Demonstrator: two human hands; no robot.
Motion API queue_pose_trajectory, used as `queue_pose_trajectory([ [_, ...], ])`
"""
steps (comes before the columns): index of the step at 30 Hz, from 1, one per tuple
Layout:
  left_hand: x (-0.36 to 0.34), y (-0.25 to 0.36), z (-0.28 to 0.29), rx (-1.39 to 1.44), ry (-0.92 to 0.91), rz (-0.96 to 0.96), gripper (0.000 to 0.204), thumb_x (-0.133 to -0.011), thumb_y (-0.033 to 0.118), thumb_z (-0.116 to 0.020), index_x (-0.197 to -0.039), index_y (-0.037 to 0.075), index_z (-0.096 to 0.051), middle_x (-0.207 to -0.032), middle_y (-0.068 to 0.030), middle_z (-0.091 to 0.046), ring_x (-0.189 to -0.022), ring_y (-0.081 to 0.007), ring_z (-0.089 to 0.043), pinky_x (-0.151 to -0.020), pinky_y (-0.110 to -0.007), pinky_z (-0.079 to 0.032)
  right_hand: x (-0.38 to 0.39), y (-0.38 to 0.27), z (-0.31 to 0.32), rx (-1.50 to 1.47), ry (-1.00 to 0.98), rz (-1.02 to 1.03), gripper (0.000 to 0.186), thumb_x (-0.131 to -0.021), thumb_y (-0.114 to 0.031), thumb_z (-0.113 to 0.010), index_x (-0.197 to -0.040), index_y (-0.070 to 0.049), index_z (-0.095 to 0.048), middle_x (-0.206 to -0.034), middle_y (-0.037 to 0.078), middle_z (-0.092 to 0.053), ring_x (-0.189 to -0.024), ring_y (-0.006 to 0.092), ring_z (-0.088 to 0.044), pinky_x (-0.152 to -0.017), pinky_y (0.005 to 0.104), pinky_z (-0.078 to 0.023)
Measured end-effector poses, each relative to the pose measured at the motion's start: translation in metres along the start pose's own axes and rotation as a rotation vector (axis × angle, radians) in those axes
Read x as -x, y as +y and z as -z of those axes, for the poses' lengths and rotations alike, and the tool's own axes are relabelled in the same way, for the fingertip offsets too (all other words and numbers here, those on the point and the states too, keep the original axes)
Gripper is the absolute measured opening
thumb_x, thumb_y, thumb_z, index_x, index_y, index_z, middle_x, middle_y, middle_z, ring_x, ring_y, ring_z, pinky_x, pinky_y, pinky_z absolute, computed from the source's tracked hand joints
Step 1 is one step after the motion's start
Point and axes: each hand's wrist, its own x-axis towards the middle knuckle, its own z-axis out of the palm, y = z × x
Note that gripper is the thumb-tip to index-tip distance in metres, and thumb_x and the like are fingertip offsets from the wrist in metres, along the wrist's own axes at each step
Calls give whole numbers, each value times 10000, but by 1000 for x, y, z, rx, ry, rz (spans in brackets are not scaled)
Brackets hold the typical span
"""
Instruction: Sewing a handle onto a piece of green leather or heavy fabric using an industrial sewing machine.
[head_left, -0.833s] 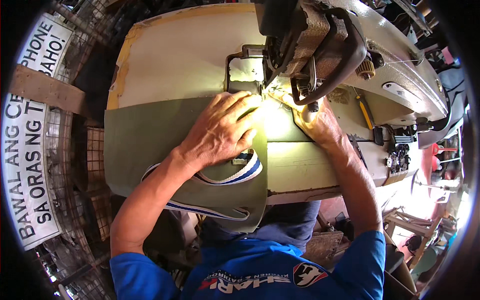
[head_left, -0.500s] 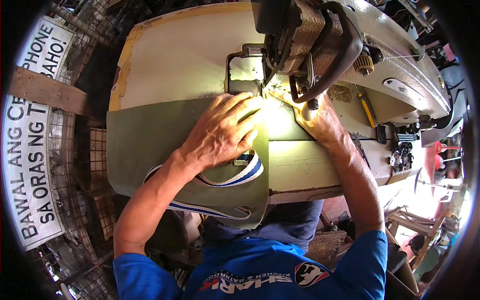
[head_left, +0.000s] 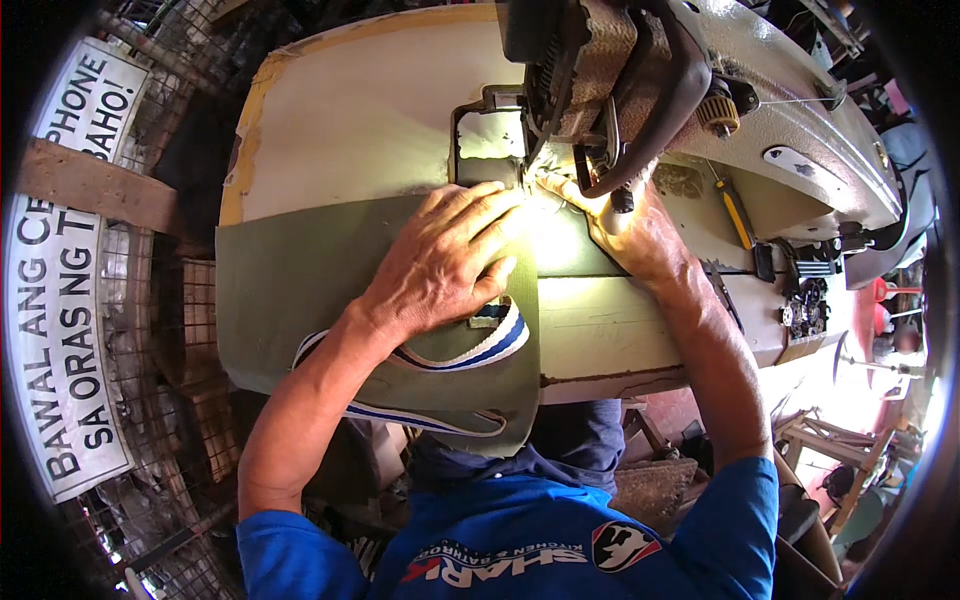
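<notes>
A sheet of dull green fabric (head_left: 300, 290) lies over the left part of the sewing machine bed and hangs past its near edge. My left hand (head_left: 447, 250) rests flat on it, fingers stretched toward the needle area. Beside that wrist, a white webbing strap (head_left: 480, 352) with a blue stripe loops across the fabric. My right hand (head_left: 635, 225) is right of the fabric's edge, under the sewing machine head (head_left: 590, 80). One of its fingers reaches out toward the brightly lit needle area; the machine head hides part of the hand.
A yellow-and-black screwdriver (head_left: 735, 210) lies on the bed below the machine arm (head_left: 800, 130). Scissors (head_left: 722, 295) and dark metal parts (head_left: 805, 305) sit near the right edge. Wire mesh with white signs (head_left: 60, 340) and a wooden bar (head_left: 100, 185) stands at left.
The whole view has shifted slightly. Both hands keep nearly the same places by the needle area, and the fabric and strap show hardly any movement.
</notes>
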Motion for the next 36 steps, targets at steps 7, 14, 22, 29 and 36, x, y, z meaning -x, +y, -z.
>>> queue_pose_trajectory([
  [7, -4, 4, 3, 6, -23, -13, 347, -803, 122, -628, -1132, 13, -622, -1212, -123, -598, -1170, -275, -551, -1016, -430, -424, -11, -7, 14, -89, 16, 25, 204, -791, -119, -623, -982, -58, -656, -882, 124, -625, -834, 324, -613, -702, 421, -517],
  [14, -5, -3, -1, -15, 5, -33, 367, -800, 120, -628, -1154, 19, -621, -1242, -126, -592, -1184, -275, -545, -1012, -427, -422, -12, -2, 12, -18, 72, 88, 240, -726, -104, -617, -955, -63, -675, -898, 127, -637, -861, 328, -623, -731, 414, -527],
  [22, 0, -5, 1, 7, -23, -28, 379, -796, 124, -647, -1160, 21, -620, -1206, -141, -596, -1164, -309, -550, -1019, -461, -410, -7, 2, -2, -140, 65, 9, 145, -748, -172, -601, -850, -82, -650, -809, 81, -631, -788, 297, -611, -724, 420, -501],
  [29, -10, -13, -2, 8, 33, -56, 304, -803, 106, -631, -1095, 20, -641, -1209, -116, -618, -1180, -279, -557, -1005, -433, -431, -1, 3, 7, -18, 67, 50, 124, -732, -177, -620, -820, -93, -646, -794, 82, -609, -809, 299, -591, -731, 426, -478],
  [36, -9, -10, -1, -21, 39, -59, 295, -807, 90, -629, -1091, 9, -651, -1177, -127, -634, -1173, -268, -569, -995, -428, -446, 17, -39, 18, -16, -156, 112, 434, -801, -124, -540, -1226, -43, -575, -1110, 117, -615, -993, 300, -577, -855, 410, -479],
])
